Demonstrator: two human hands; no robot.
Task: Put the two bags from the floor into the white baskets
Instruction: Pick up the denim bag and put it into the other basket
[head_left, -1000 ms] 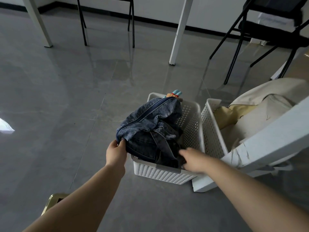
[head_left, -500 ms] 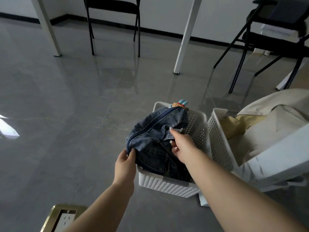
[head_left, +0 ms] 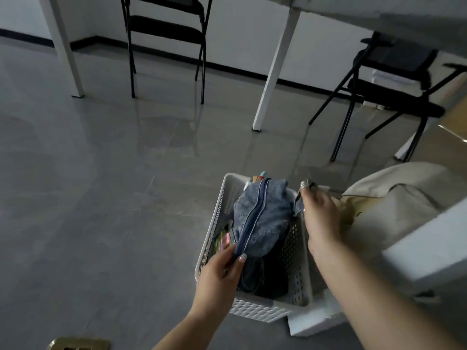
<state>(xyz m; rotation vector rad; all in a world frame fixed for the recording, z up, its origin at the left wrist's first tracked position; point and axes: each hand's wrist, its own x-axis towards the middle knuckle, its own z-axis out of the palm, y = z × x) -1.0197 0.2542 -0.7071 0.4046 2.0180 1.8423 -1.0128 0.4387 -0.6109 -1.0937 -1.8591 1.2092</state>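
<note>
A blue denim bag (head_left: 262, 221) stands upright inside a white perforated basket (head_left: 255, 310) on the grey floor. My left hand (head_left: 222, 271) pinches the bag's near lower corner by the zipper. My right hand (head_left: 319, 215) grips the bag's denim strap at the basket's right rim. A cream canvas bag (head_left: 394, 205) fills a second white basket to the right; that basket is almost wholly hidden behind my right arm and a white table leg.
A slanted white table leg (head_left: 429, 246) crosses in front of the right basket. Black folding chairs (head_left: 166, 41) stand at the back, with another black chair (head_left: 389, 97) on the right and white table legs (head_left: 275, 72) between them. A brass floor socket (head_left: 78, 344) lies at the lower left.
My right hand moved from the bag's front to its right side and took the strap. The bag now stands deeper and more upright in the basket. The camera tilted up.
</note>
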